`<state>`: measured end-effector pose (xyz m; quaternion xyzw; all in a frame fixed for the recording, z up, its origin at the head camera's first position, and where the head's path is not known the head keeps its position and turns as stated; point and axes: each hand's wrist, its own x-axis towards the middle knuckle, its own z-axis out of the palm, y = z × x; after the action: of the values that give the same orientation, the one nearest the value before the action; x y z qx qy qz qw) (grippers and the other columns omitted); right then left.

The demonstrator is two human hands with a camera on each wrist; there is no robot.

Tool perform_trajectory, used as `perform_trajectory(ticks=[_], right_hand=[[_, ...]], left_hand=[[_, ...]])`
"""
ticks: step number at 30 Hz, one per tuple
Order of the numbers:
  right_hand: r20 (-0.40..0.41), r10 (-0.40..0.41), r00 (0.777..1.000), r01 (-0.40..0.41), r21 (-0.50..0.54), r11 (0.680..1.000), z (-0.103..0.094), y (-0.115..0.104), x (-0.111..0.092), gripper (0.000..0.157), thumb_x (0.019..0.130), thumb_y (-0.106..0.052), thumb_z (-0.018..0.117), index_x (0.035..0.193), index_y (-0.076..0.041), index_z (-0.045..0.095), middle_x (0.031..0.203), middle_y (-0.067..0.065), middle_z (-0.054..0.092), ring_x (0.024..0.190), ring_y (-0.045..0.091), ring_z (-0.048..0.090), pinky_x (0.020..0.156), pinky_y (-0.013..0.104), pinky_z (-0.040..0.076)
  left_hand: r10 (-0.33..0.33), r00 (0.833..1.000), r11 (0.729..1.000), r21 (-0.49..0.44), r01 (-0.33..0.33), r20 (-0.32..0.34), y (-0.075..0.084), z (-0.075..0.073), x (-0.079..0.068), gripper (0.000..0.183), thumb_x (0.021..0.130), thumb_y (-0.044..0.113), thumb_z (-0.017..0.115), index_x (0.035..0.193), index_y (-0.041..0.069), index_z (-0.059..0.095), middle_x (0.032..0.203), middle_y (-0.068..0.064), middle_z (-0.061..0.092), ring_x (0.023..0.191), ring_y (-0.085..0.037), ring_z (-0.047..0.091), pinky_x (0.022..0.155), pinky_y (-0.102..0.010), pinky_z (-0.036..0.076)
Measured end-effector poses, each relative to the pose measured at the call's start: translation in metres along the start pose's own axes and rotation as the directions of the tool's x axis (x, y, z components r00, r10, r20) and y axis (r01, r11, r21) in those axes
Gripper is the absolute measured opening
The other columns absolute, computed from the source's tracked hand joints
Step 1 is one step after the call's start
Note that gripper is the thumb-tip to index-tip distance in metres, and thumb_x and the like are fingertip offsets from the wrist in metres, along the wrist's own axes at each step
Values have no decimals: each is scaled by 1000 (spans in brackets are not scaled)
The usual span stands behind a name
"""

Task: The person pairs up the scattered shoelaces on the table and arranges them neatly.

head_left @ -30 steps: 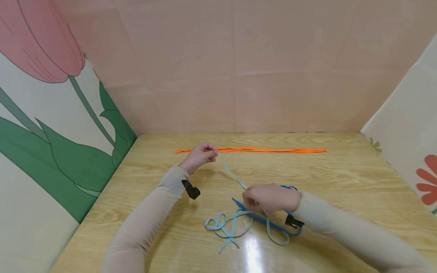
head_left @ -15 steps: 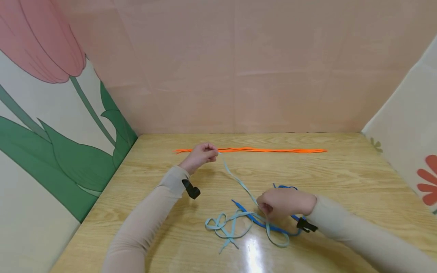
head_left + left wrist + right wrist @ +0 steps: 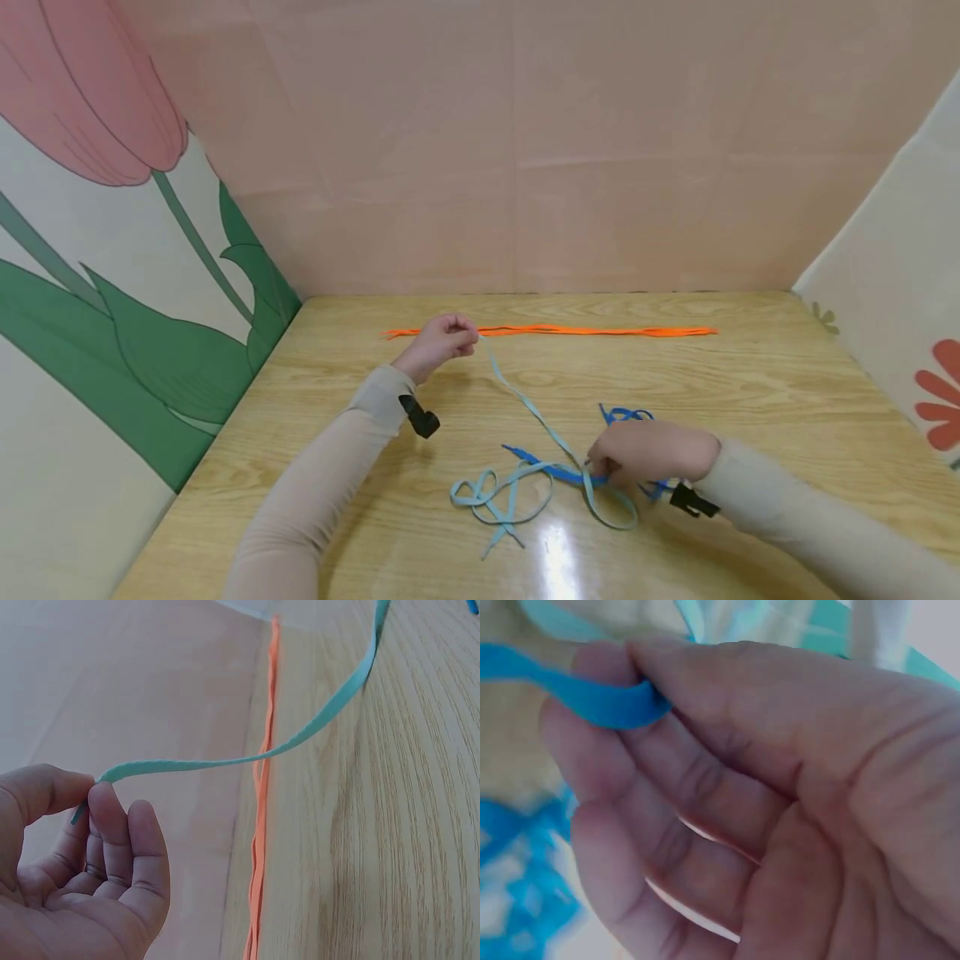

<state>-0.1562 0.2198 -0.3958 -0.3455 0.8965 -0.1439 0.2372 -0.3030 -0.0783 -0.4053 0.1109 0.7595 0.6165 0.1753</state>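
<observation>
My left hand (image 3: 441,346) is raised above the table's back left part. Its thumb and index finger pinch one end of a flat light-blue shoelace (image 3: 322,718), whose short tip pokes out below. From there the lace (image 3: 528,405) slopes down to the right and ends in loose loops on the table. Low over the table, my right hand (image 3: 654,450) pinches a darker blue shoelace (image 3: 611,705) between thumb and index finger. One tip of this blue lace (image 3: 525,455) lies among the light-blue loops; more of it is partly hidden behind the right hand.
A bundle of orange shoelaces (image 3: 577,330) lies stretched out along the back of the wooden table (image 3: 360,517). Behind it rises a pink cloth backdrop (image 3: 517,167). Flower-printed panels (image 3: 202,242) stand at the left and right sides.
The right hand has moved right and slightly nearer, along the light-blue lace to the blue one, which has shifted slightly. The left hand has stayed in place with its lace end.
</observation>
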Motion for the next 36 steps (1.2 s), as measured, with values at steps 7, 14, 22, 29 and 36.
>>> perform_trajectory(ticks=[7,14,22,29,36], right_hand=[[-206,-139,969,155,62,986,-52,-7,-30,12,94,-15,63,87,-25,61,74,-17,57,62,-4,48,57,19,45],[-380,-78,922,92,18,996,-84,-2,-63,7,96,-22,61,103,-25,61,84,-19,60,74,-3,55,62,22,49],[-252,18,968,-14,15,1000,-75,5,-43,14,97,-31,60,108,-24,63,96,-14,63,85,1,60,70,25,52],[-132,-135,982,132,-29,991,-39,-16,16,4,94,-21,64,98,-21,65,91,-14,64,82,-1,58,71,22,51],[11,-255,967,251,-219,943,-8,-49,69,7,90,-15,70,95,-19,68,86,-11,63,73,-2,53,63,14,47]], left_hand=[[-1,1000,1000,-1,1,-3,0,0,1,10,97,11,59,104,4,57,100,-9,58,99,-31,61,87,-32,53],[-1,1000,1000,17,0,5,0,0,3,12,97,13,58,105,4,57,115,-24,56,88,-19,61,91,-37,53],[-5,1000,1000,11,5,0,0,2,3,12,97,12,59,105,4,57,115,-25,56,88,-20,61,85,-31,54],[-2,1000,1000,13,2,13,1,5,2,12,97,11,59,106,3,57,111,-22,58,101,-35,60,85,-31,54],[-1,1000,1000,10,1,4,-1,7,3,11,97,11,58,105,4,56,109,-19,58,92,-23,62,92,-38,53]])
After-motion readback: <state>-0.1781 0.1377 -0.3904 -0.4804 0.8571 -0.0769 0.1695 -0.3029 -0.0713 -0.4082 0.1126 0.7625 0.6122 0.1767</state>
